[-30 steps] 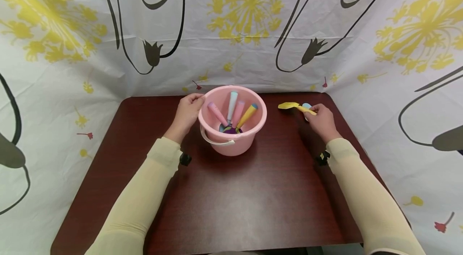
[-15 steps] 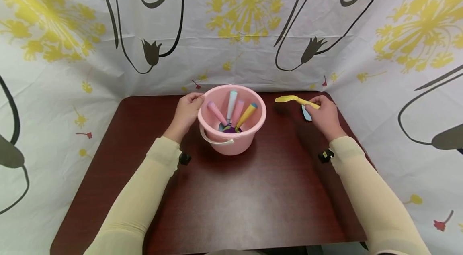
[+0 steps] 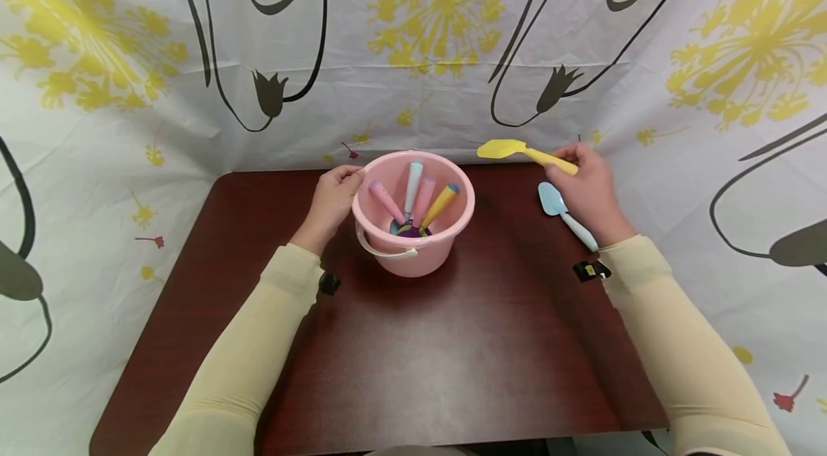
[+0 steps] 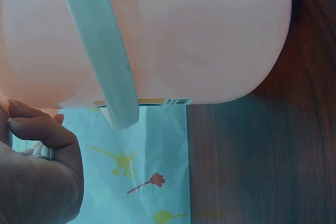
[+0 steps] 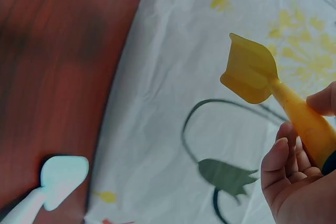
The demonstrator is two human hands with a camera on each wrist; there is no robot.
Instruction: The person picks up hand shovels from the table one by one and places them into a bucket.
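A pink bucket point(image 3: 413, 263) stands upright on the table. My left hand point(image 3: 332, 206) pinches its left rim; in the left wrist view the curled fingers point(image 4: 44, 124) are at the rim's edge. Handles of several toy tools point(image 3: 423, 203) stick up inside, in pink, light blue and yellow; their heads are partly hidden low in the bucket. Raised above the table's back right corner, my right hand point(image 3: 593, 190) grips a yellow toy shovel point(image 3: 502, 149) by its handle, blade pointing left. Below that hand a light blue toy shovel point(image 3: 552, 199) lies on the table.
The dark red-brown table point(image 3: 413, 370) has rounded back corners. White patterned sheeting point(image 3: 362, 104) rises close behind it and along both sides. The bucket's white handle point(image 3: 388, 251) hangs down at its front left.
My right hand has lifted the yellow toy shovel up and back from the table, uncovering more of the light blue toy shovel. My left hand and the bucket stay in place.
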